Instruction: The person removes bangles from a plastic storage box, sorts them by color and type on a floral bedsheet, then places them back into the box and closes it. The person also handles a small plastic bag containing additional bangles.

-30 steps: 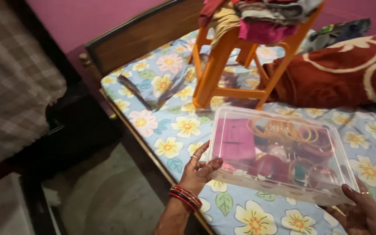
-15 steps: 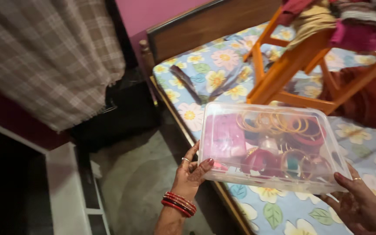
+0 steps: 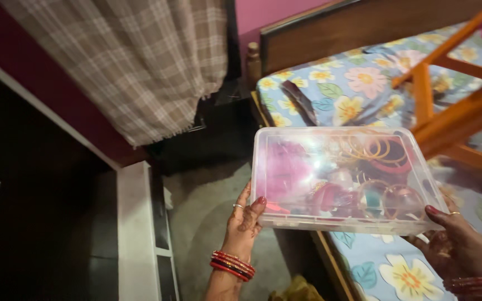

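box: clear plastic box [image 3: 341,178] with a lid on, held up in the air over the edge of the bed, tipped a bit toward the camera
inside: bunch of bangles [image 3: 372,147], gold and red ones mostly, plus something pink on the left side, kinda blurry through the lid
left hand [image 3: 244,220]: grip is on the box's near left corner, thumb up against the side, fingers underneath, red bangles on the wrist
right hand [image 3: 456,245]: grip on the near right corner, thumb on the front edge, rest of the fingers under the box so can't see them
bed [image 3: 358,92]: blue sheet with big flowers, dark wooden headboard behind it
stool [image 3: 453,100]: orange wooden one standing on the bed just behind the box
curtain [image 3: 140,61]: checked, hanging upper left, well apart from the box
floor [image 3: 207,223]: grey, below the left hand, white frame beside it
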